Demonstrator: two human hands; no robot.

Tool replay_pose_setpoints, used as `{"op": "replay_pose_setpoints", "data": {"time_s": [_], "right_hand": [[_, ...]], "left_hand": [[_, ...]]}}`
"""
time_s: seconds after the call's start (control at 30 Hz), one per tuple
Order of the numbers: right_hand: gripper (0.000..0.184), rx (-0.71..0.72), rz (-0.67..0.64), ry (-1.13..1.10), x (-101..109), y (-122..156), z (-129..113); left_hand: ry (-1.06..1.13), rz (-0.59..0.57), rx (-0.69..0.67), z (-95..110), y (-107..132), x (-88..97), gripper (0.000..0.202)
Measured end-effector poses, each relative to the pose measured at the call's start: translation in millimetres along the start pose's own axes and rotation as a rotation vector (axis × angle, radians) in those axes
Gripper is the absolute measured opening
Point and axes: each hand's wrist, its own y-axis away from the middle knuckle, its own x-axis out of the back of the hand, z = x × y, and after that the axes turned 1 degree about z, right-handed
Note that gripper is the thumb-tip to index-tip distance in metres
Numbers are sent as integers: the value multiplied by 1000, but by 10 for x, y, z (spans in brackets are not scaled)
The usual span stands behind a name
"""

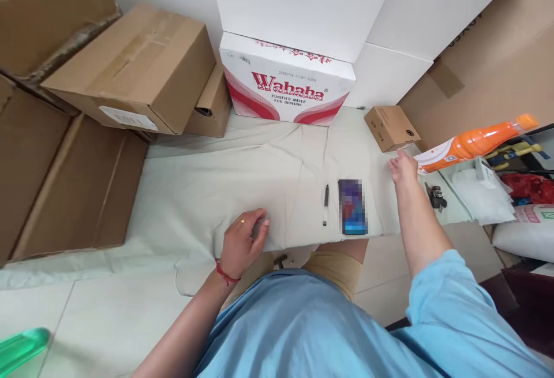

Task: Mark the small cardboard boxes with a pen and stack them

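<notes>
**Cloth-covered table (208, 179), right hand (405, 169) out by small box (385, 130) and bottle (471, 146)**

Brown cartons (130, 66) upper left, white water carton (285, 86) top centre. Small box sits right of centre, upper half of frame; orange bottle just beside it toward the right edge, cap up and right. Can't tell if it's truly tilted or if that's lens stretch.

Right hand: fingers loosely spread, at the box's near side and the bottle's base, nothing visible in grip. Contact: can't tell. Left hand (244, 240): lower centre on the cloth, thumb and fingers curled with a gap, holding nothing.

Pen (326, 205) and phone (352, 206) lie between the hands, apart from both.

Step in hand, my read: a right-hand reach. Any pick there would call for choosing box or bottle, then closing fingers without knocking the other.
</notes>
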Motion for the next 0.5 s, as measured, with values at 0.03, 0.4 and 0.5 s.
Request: {"op": "replay_pose_setpoints", "data": {"time_s": [0.03,0.4,0.5], "right_hand": [[45,55,18,24,70,94,142],[26,417,201,277,824,726,1240],[24,434,228,301,761,650,1246]], "left_hand": [[5,-4,3,6,11,6,30],[859,527,795,-84,-1020,713,76],[938,595,874,-27,-1484,979,91]]}}
